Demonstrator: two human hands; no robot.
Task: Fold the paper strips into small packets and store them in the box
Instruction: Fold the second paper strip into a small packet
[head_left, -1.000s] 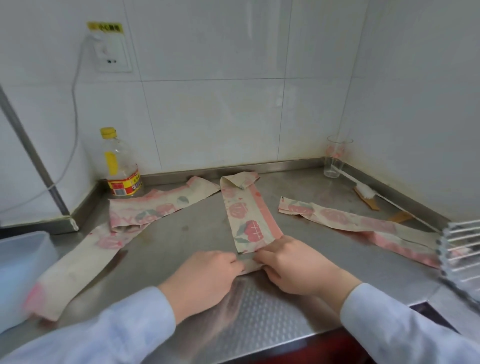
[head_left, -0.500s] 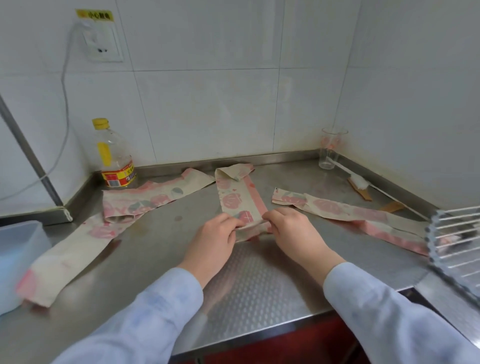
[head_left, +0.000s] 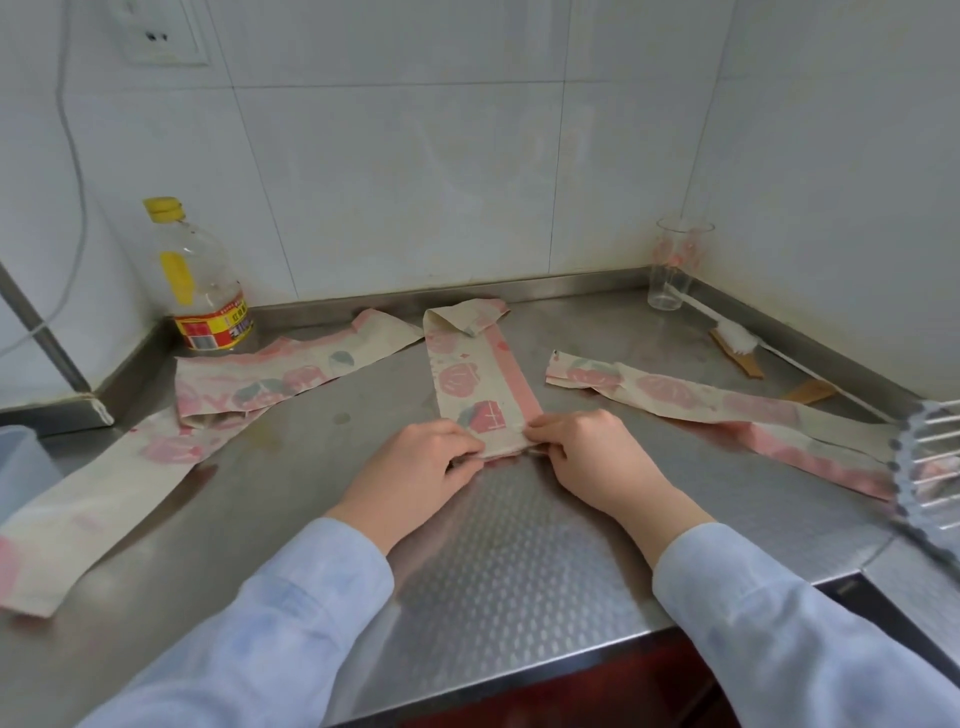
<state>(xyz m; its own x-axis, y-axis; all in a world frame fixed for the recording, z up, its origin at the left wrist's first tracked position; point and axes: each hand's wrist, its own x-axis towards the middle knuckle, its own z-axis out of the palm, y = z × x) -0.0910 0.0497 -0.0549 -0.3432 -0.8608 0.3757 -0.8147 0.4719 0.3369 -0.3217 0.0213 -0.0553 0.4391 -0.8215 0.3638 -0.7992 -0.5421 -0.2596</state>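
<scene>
the near end of the middle strip (head_left: 480, 382) had been turned over on itself since a second earlier, so the fold line sat higher in the frame and the strip read shorter; by my reading that was one more fold made, with several left before it became a packet; the left hand (head_left: 415, 470) and right hand (head_left: 592, 457) were both curled closed on the folded end at centre frame, fingertips pinching and pressing its two corners against the counter (head_left: 519, 561); the far end of that strip was curled over near the back wall; two other strips, one at left (head_left: 104, 483) and one at right (head_left: 727, 410), lay unfolded and apart from it; the box (head_left: 21, 467) showed only as a pale corner at the left edge, well apart from the hands; bare counter lay between hands and the front edge at the bottom; a rack (head_left: 930, 457) crowded the right edge, a bottle (head_left: 202, 280) and glass (head_left: 675, 265) stood at the back.
</scene>
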